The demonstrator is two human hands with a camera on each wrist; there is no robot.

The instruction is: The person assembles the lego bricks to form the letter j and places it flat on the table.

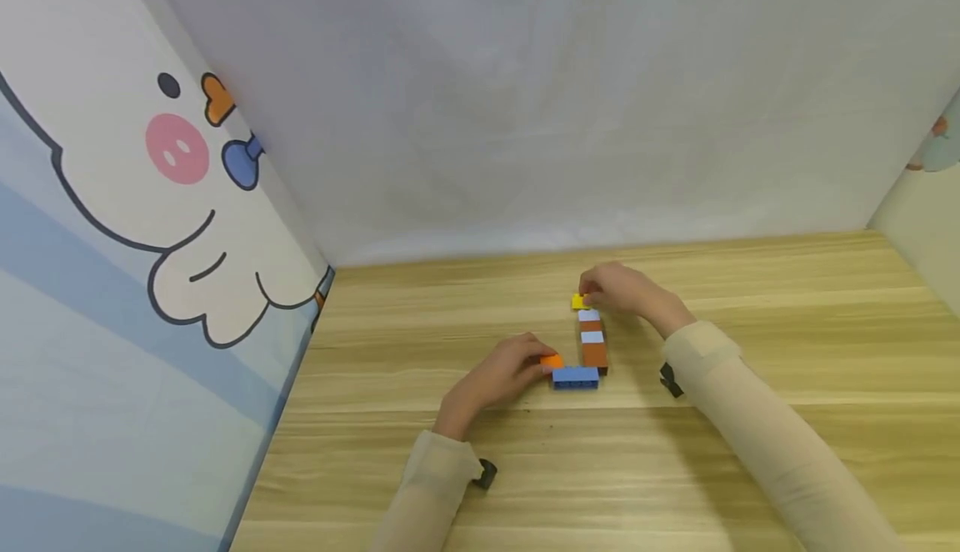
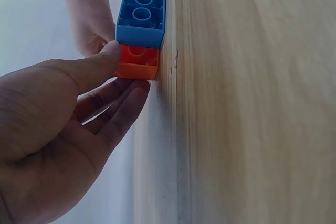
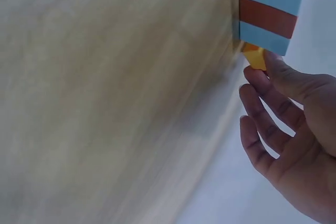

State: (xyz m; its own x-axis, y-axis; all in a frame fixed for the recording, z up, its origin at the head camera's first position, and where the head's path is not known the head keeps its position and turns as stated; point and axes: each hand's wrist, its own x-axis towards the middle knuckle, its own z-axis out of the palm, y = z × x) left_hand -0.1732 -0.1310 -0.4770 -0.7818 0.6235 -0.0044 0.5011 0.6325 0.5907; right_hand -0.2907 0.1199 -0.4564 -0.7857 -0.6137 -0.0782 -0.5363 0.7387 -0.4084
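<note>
In the head view my left hand (image 1: 506,373) pinches a small orange toy building brick (image 1: 552,361) between thumb and fingers. The orange brick sits against the left end of a blue brick (image 1: 575,378), whose hollow underside faces the near edge; the left wrist view shows the tubes inside that blue brick (image 2: 140,35). From its right end, a line of alternating brown and pale blue bricks (image 1: 595,353) runs away from me. At the line's far end my right hand (image 1: 622,288) pinches a yellow brick (image 1: 577,302), partly covered by the fingers. The right wrist view shows the yellow brick (image 3: 254,59) by a pale blue one.
The bricks lie on a wood-grain table (image 1: 360,469). A pale cloth (image 1: 525,102) hangs behind it, and a panel with a cartoon animal (image 1: 97,118) stands along the left side. Dark wrist devices (image 1: 486,474) sit below both sleeves.
</note>
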